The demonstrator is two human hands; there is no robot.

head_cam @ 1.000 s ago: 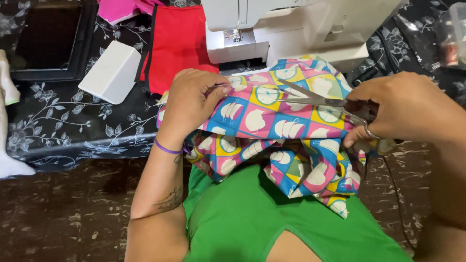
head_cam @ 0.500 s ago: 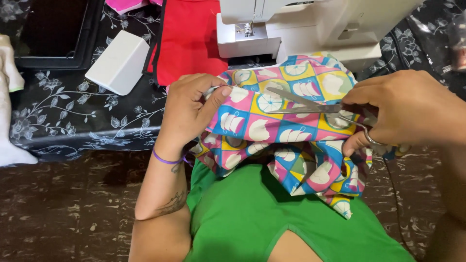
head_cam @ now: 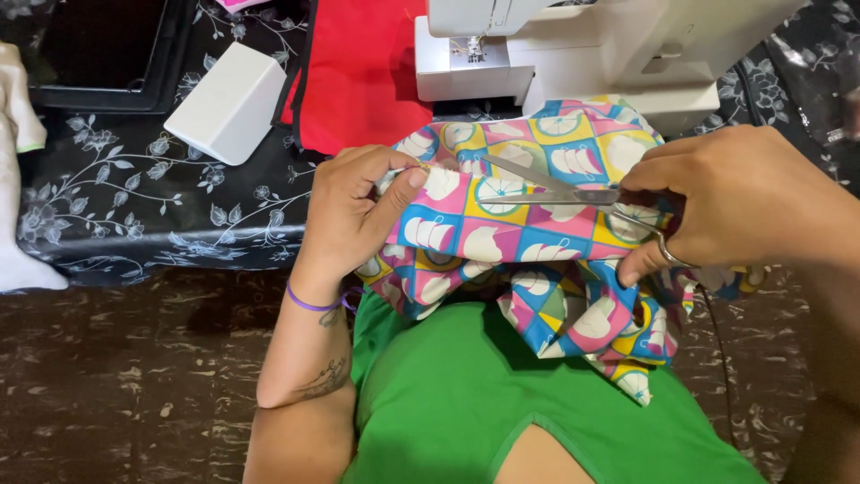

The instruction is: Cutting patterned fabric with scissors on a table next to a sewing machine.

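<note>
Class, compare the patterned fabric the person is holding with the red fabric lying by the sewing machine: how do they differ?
The patterned fabric is multicoloured squares; the red fabric is plain. The patterned fabric is bunched between the left hand and the right hand, which holds scissors; the red fabric lies flat, untouched, on the floral tablecloth. Both are cloth.

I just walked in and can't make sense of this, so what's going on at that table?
A person in a green top holds a bright patterned cloth at the table edge. The left hand pinches the cloth's upper edge, while the right hand holds scissors with the blades pointing toward that pinched spot. A white sewing machine stands just behind, with a red cloth and a white box on the flowered black tablecloth.
</note>
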